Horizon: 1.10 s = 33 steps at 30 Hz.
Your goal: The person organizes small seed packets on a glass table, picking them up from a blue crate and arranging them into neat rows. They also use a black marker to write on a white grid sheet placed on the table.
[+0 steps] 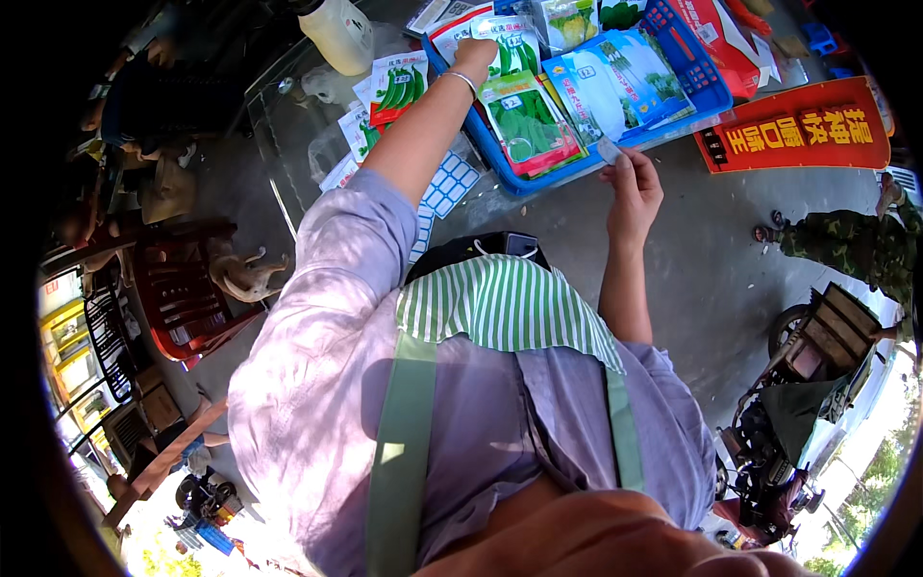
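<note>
My left hand (476, 56), with a bracelet at the wrist, reaches into a blue plastic basket (530, 185). It touches pepper seed packets (513, 45); its fingertips are hidden, so I cannot tell whether it grips one. My right hand (636, 180) pinches a small pale piece (608, 150), perhaps paper, at the basket's near rim. A green bean seed packet (530, 126) and blue-and-white packets (588, 83) lie in the basket. Left of it, more pepper packets (398, 85) lie on the glass tabletop (288, 130), near sheets of blue-bordered stickers (448, 184).
A jug of pale liquid (339, 36) stands at the far left of the table. A red sign (800, 126) projects at right. Beyond are a person in camouflage trousers (829, 238), a cargo tricycle (800, 360), a wooden chair (180, 288) and a dog (245, 274).
</note>
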Each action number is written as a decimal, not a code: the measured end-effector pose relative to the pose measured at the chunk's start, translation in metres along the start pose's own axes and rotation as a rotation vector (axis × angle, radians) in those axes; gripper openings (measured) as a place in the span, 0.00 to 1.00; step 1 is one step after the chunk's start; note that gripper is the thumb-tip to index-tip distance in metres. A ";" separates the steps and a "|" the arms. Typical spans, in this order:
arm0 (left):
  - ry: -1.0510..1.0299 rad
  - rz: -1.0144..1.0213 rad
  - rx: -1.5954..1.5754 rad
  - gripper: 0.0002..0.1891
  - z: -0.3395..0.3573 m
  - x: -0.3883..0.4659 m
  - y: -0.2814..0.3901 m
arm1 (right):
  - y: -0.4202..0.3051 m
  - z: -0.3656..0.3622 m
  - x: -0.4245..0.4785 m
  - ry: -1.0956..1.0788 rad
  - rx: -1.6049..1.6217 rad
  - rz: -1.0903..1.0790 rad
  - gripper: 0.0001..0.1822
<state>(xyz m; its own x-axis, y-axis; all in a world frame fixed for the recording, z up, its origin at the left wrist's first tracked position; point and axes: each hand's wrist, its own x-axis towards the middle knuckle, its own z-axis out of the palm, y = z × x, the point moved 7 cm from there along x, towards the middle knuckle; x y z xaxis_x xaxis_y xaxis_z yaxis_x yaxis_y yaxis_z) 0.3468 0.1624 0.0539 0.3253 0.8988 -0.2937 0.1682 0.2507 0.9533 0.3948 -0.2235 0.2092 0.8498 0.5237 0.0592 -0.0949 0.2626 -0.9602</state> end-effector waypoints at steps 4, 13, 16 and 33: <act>0.112 0.035 -0.049 0.14 0.011 0.007 -0.018 | 0.002 -0.024 0.001 0.046 0.003 -0.005 0.10; 0.142 0.126 0.157 0.23 0.011 -0.029 0.006 | 0.012 -0.032 0.016 0.006 0.043 0.031 0.09; 0.248 0.167 0.291 0.28 0.021 -0.048 0.010 | 0.016 -0.035 0.021 0.013 0.065 0.027 0.09; 0.107 0.378 0.856 0.12 0.017 -0.035 0.030 | 0.015 -0.037 0.025 -0.027 0.085 0.028 0.08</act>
<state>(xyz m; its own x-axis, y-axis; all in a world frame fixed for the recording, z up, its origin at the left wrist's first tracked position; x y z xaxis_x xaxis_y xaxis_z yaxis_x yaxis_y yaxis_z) 0.3561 0.1319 0.0914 0.4178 0.9056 0.0734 0.7098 -0.3758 0.5958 0.4339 -0.2361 0.1863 0.8321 0.5531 0.0412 -0.1629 0.3147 -0.9351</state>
